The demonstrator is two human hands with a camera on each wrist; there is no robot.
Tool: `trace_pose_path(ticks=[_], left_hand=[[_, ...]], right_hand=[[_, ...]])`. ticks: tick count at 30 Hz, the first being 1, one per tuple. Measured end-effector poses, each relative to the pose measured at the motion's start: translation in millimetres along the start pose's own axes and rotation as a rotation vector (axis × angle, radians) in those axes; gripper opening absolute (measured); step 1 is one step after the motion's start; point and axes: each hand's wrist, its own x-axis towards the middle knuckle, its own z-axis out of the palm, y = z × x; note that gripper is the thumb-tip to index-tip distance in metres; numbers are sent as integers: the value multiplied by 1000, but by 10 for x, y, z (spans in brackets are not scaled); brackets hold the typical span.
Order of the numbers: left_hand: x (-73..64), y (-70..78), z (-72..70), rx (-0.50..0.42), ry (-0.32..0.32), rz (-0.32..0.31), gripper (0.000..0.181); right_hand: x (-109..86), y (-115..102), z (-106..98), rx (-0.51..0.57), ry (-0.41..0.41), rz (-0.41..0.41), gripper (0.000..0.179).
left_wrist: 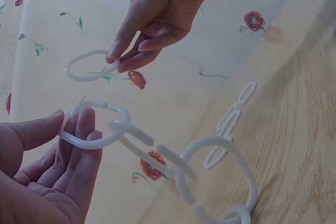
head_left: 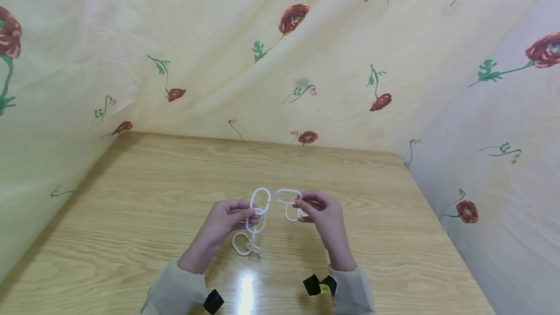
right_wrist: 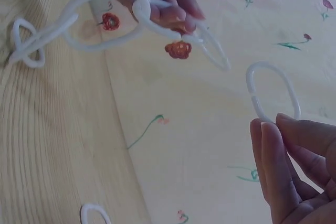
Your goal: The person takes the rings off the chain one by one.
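Head view, left to right: the left hand [head_left: 229, 215] pinches a chain of white links [head_left: 260, 212] near its upper end; just beside it, apart, is a single link [head_left: 286, 190], gripped between thumb and fingers of the right hand [head_left: 323, 210], with more links [head_left: 286, 214] lying beyond. Likely step: joining; next calls for lining up the single link's gap with the chain's end.

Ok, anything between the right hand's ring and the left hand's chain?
Nothing: a bare gap separates ring from chain, cloth behind, in the right wrist view.
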Motion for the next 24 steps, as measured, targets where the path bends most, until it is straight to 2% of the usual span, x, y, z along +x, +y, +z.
trace_pose_path(ticks=[6, 14, 19, 24], left_hand=[[-21, 14, -7, 60, 21, 33, 31], [-28, 20, -19, 133, 56, 53, 29], [-44, 25, -26, 156, 48, 72, 29], [-58, 36, -27, 152, 58, 61, 28]], right_hand=[[8, 67, -136, -51, 44, 13, 18], [35, 150, -255, -81, 54, 61, 25], [50, 237, -305, -168, 39, 85, 26], [60, 341, -336, -256, 21, 114, 27]])
